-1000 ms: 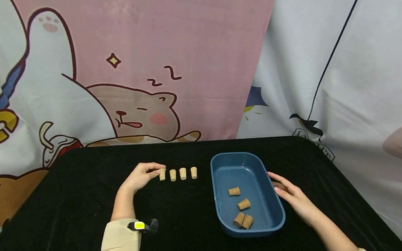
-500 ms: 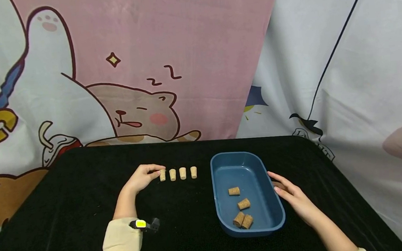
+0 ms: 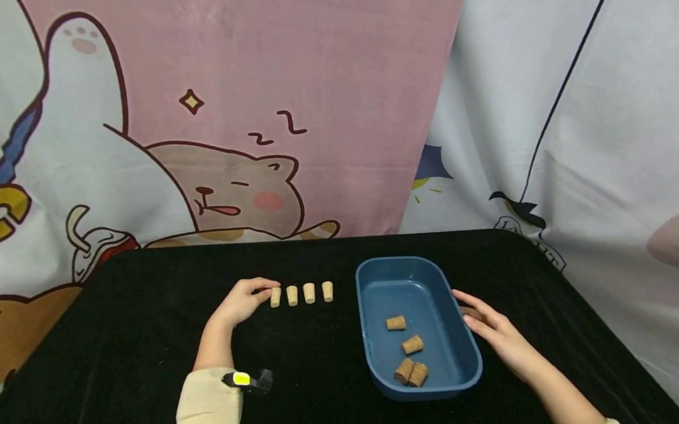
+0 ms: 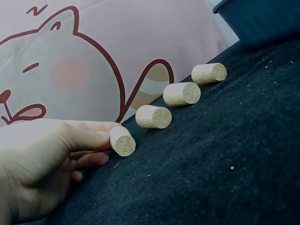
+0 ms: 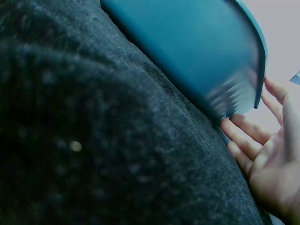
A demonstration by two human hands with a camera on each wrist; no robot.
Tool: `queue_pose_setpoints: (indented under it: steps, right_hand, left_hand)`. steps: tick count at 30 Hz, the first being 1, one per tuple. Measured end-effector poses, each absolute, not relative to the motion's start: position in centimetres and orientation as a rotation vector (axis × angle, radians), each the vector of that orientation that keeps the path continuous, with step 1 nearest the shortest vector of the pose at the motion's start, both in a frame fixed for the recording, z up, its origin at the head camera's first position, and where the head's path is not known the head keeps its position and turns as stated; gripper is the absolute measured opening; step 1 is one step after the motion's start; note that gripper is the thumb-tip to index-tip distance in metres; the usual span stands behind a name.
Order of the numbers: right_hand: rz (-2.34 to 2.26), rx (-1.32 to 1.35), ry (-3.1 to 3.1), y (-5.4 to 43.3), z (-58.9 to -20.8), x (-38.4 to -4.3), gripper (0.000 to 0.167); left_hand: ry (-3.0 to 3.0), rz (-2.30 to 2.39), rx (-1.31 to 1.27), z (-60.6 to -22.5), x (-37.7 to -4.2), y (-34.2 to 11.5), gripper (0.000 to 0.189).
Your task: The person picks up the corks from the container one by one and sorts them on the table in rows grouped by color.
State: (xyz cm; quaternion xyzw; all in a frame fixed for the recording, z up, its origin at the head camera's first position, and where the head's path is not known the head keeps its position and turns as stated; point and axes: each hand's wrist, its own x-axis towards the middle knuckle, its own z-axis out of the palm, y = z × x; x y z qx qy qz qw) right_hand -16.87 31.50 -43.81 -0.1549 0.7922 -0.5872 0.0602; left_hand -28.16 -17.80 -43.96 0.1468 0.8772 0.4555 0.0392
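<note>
At the left end of a row, my left hand pinches a pale cork between thumb and index finger. In the left wrist view the pinched cork sits low on the cloth, its round end facing the camera, the other fingers curled behind. Three more corks are spaced out to its right. My right hand touches the right side of a blue plastic bin with extended fingers. In the right wrist view the fingertips of the hand meet the bin's wall. Several browner corks lie inside.
A black cloth covers the table. Behind it hangs a printed curtain with cartoon animals. A camera on a strap sits at the left wrist. Small light specks dot the cloth.
My left hand and forearm have shifted very slightly to the right, still pinching the leftmost cork. The right hand, the bin and the other corks stay where they were.
</note>
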Motion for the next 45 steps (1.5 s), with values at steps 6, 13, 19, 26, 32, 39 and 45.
queue_pose_setpoints:
  steps: [6, 13, 19, 26, 32, 39, 45]
  right_hand:
    - [-1.782, -0.49, 2.393, 31.6, -44.0, -16.8, 0.05]
    - [-1.791, -0.494, 2.386, 31.7, -44.0, -16.7, 0.05]
    - [-1.786, -0.471, 2.394, 31.7, -43.9, -16.6, 0.05]
    - [-1.774, -0.463, 2.409, 31.7, -43.9, -16.6, 0.05]
    - [-1.778, -0.48, 2.403, 31.8, -44.1, -16.6, 0.05]
    - [-1.779, -0.494, 2.398, 31.7, -44.0, -16.8, 0.05]
    - [-1.766, -0.504, 2.409, 31.7, -44.0, -16.9, 0.05]
  left_hand:
    - [2.718, 1.422, 0.442, -43.3, -28.1, -17.5, 0.027]
    - [2.794, 1.467, 0.551, -40.8, -27.5, -16.3, 0.028]
    - [2.815, 1.472, 0.702, -37.8, -26.7, -14.1, 0.028]
    - [2.709, 1.488, 0.953, -35.2, -25.1, -10.6, 0.032]
    - [2.617, 1.438, 1.144, -34.0, -23.6, -7.6, 0.036]
    - [2.523, 1.335, 1.317, -33.4, -22.1, -4.7, 0.039]
    - [2.444, 1.21, 1.421, -33.7, -21.4, -2.6, 0.039]
